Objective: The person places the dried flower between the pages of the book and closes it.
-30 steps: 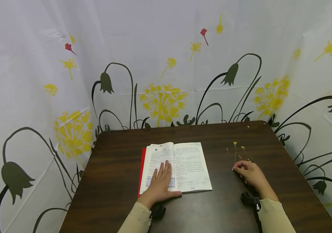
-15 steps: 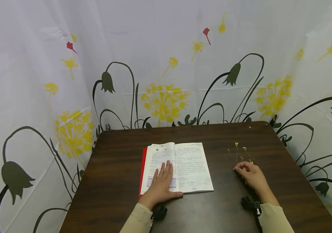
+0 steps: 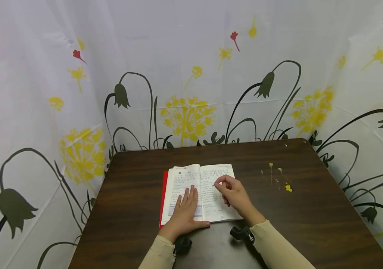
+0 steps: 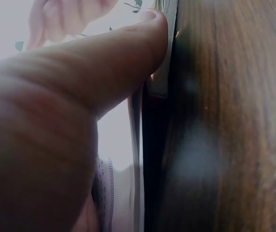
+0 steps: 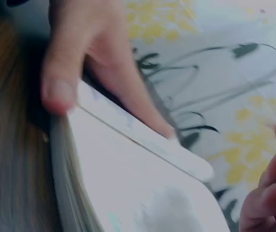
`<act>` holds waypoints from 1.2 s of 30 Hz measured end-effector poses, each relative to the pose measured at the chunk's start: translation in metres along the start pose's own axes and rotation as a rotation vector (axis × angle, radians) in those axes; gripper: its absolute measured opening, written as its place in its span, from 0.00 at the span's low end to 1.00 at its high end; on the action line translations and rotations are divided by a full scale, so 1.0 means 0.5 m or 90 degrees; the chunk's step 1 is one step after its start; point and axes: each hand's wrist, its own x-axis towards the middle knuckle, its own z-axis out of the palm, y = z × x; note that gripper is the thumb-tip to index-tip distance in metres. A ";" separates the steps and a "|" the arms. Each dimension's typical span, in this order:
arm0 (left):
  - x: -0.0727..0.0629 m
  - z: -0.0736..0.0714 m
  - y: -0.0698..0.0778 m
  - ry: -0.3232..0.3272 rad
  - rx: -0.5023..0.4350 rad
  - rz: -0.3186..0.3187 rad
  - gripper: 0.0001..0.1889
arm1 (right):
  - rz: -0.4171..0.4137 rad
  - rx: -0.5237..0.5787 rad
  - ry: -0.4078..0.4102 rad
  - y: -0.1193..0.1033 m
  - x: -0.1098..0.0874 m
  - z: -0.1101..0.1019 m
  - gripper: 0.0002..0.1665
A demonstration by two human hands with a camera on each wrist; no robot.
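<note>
An open book (image 3: 216, 201) with a red cover edge lies on the table. My left hand (image 3: 185, 213) rests flat on its left page, fingers spread, thumb (image 4: 128, 53) along the bottom edge. Over the right page is my right hand (image 3: 233, 192), thumb and index finger brought together on a tiny pale thing (image 3: 214, 185) whose kind I cannot tell. In the right wrist view the curled fingers (image 5: 268, 200) show at the lower right, beside the bright page. To the right of the book lie several small dried flowers, one with a yellow and dark head (image 3: 288, 188).
The dark wooden table (image 3: 131, 194) ends at the back against a white curtain (image 3: 164, 37) printed with flowers. A tiny pale scrap (image 3: 286, 145) lies near the far right corner. Black devices (image 3: 240, 233) are strapped to both wrists.
My right hand has moved left from beside the dried flowers to over the book's right page, thumb and index finger still together. The yellow flower is uncovered. My left hand stays on the page.
</note>
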 end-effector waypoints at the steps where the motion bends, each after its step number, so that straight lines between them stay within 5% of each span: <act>1: -0.002 0.003 0.000 -0.003 0.000 0.000 0.74 | 0.000 0.006 -0.016 0.008 0.005 0.013 0.14; 6: -0.007 0.012 0.007 -0.007 -0.007 0.006 0.72 | 0.031 -0.075 -0.068 0.054 0.014 0.041 0.06; 9: -0.003 0.012 0.012 0.007 -0.004 0.013 0.72 | 0.035 -0.108 -0.057 0.068 0.022 0.037 0.05; 20: 0.006 0.008 0.011 0.014 0.026 0.003 0.72 | 0.100 -0.070 -0.008 0.057 0.039 0.033 0.09; 30: 0.004 -0.005 0.008 0.004 0.020 -0.005 0.73 | 0.074 -0.034 -0.037 0.064 0.032 0.027 0.11; 33: 0.002 -0.006 0.004 -0.002 0.020 -0.010 0.73 | 0.054 -0.109 -0.030 0.060 0.014 0.016 0.11; 36: 0.001 -0.007 0.002 -0.002 0.015 -0.008 0.73 | 0.010 -0.254 -0.026 0.048 -0.010 -0.009 0.14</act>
